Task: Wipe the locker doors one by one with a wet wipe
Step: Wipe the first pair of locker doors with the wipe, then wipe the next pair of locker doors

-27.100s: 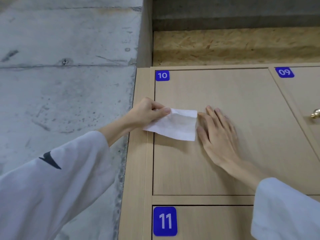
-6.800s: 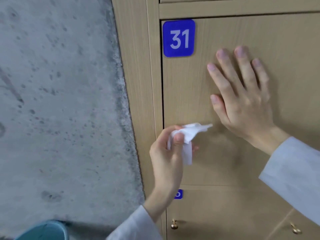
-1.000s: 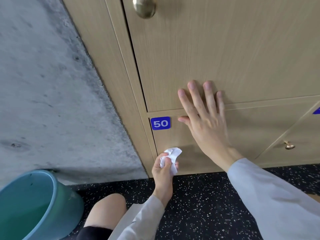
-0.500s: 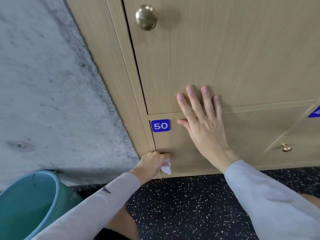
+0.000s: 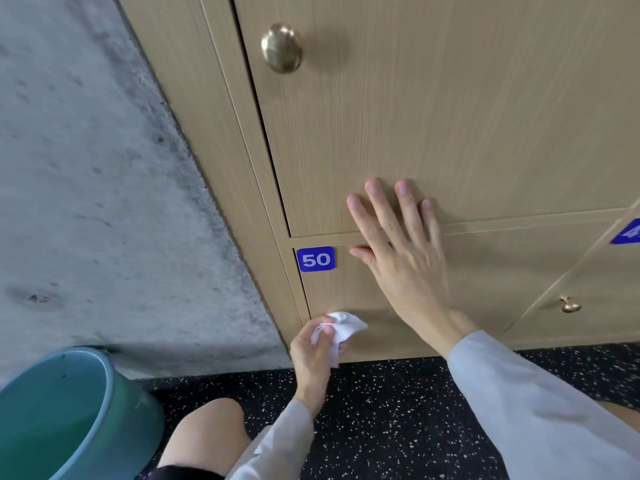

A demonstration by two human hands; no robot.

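In the head view, a grey wall (image 5: 104, 202) fills the left of the frame. A blue-green bucket (image 5: 65, 410) sits in the lower left corner, cut off by the edge. The floor (image 5: 398, 410) along the bottom is black with white specks. A bare knee (image 5: 207, 431) shows at the bottom middle.

A round gold knob (image 5: 282, 48) sits near the top on the big upper door (image 5: 450, 116). A small gold knob (image 5: 569, 305) is at the right, on the next door. A blue tag (image 5: 628, 232) at the right edge is cut off, so its number is hard to read.

The right hand (image 5: 405, 268) lies flat with fingers spread, across the gap between the upper door and door 50 (image 5: 485, 289), hiding part of both. The blue "50" tag (image 5: 316, 259) is just left of its thumb.

The wipe (image 5: 341, 329) is white and scrunched up. The left hand (image 5: 313, 351) pinches it low on door 50, near the bottom left corner. Part of the wipe is hidden by the fingers.
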